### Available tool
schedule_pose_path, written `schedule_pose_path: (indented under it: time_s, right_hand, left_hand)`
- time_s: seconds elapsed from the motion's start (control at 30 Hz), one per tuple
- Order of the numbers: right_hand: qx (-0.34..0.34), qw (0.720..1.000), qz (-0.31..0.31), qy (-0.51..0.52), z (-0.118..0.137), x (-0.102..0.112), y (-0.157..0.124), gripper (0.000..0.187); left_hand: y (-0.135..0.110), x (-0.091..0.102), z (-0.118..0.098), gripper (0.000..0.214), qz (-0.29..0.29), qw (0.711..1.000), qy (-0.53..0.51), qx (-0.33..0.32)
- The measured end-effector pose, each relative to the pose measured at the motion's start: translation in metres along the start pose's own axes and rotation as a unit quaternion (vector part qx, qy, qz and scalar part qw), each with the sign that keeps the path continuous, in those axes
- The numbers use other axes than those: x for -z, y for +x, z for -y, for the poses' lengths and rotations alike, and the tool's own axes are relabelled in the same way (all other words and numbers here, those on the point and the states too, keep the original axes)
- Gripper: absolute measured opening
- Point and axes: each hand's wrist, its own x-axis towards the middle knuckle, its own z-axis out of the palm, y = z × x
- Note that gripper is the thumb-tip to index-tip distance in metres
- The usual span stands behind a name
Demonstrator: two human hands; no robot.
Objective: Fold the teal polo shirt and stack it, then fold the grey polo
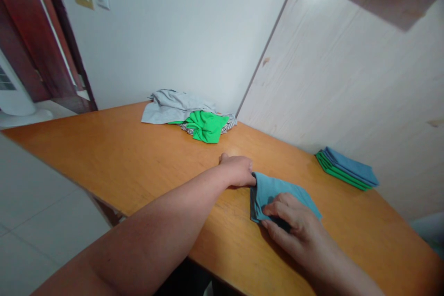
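While the right hand [301, 225] curled over the blue cloth [275, 186] right of centre and the left hand [237, 170] touched its left side, both grips indiscernible, even pressure seemed best.

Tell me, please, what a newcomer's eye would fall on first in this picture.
Probably the bright green cloth, crumpled against grey fabric at the far side of the table. Next, the folded teal cloth nearer the viewer, the left hand at its far left corner and the right hand at its near side. Then the neat green-and-blue stack at the right.
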Motion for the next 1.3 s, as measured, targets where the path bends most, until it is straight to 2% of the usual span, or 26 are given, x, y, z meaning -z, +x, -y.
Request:
schedule_pose_path:
  time_s: [0.23, 0.4, 0.5, 0.6, 0.67, 0.73, 0.83, 0.97, 1.13, 1.3]
  right_hand:
    - [-0.023, 0.999, 0.009, 0.022, 0.002, 0.001, 0.003, 0.009]
    - [-0.051, 0.996, -0.010, 0.077, 0.001, 0.002, 0.003, 0.026]
    - [-0.102, 0.987, -0.098, 0.075, -0.011, 0.005, 0.002, 0.035]
    - [-0.156, 0.970, -0.188, 0.012, -0.031, 0.009, 0.002, 0.039]
    - [-0.174, 0.963, -0.200, -0.045, -0.045, 0.011, 0.001, 0.044]
    - [-0.187, 0.961, -0.179, -0.093, -0.055, 0.010, 0.001, 0.051]
    - [-0.230, 0.958, -0.114, -0.128, -0.061, 0.004, 0.000, 0.061]
    - [-0.274, 0.953, -0.039, -0.123, -0.062, -0.002, 0.000, 0.068]
    - [-0.289, 0.951, -0.010, -0.110, -0.060, -0.001, 0.001, 0.071]
    - [-0.291, 0.950, -0.004, -0.113, -0.057, -0.001, 0.003, 0.070]
  left_hand:
    - [-0.003, 0.003, 0.000, 0.025, 0.000, 1.000, -0.006, -0.002]
    - [0.000, 0.000, 0.004, 0.016, -0.013, 1.000, -0.020, 0.013]
    - [0.004, -0.005, 0.005, 0.016, -0.057, 0.997, -0.047, 0.026]
    - [0.005, -0.008, 0.001, 0.019, -0.137, 0.989, -0.062, 0.000]
    - [0.002, -0.009, -0.005, 0.022, -0.179, 0.981, -0.057, -0.044]
    - [-0.002, -0.010, -0.012, 0.028, -0.193, 0.976, -0.045, -0.089]
    - [-0.010, -0.015, -0.022, 0.042, -0.158, 0.977, -0.028, -0.138]
    - [-0.016, -0.021, -0.023, 0.056, -0.056, 0.984, 0.013, -0.169]
    - [-0.021, -0.018, -0.019, 0.070, 0.046, 0.984, 0.046, -0.166]
    - [-0.024, -0.018, -0.019, 0.078, 0.069, 0.984, 0.055, -0.158]
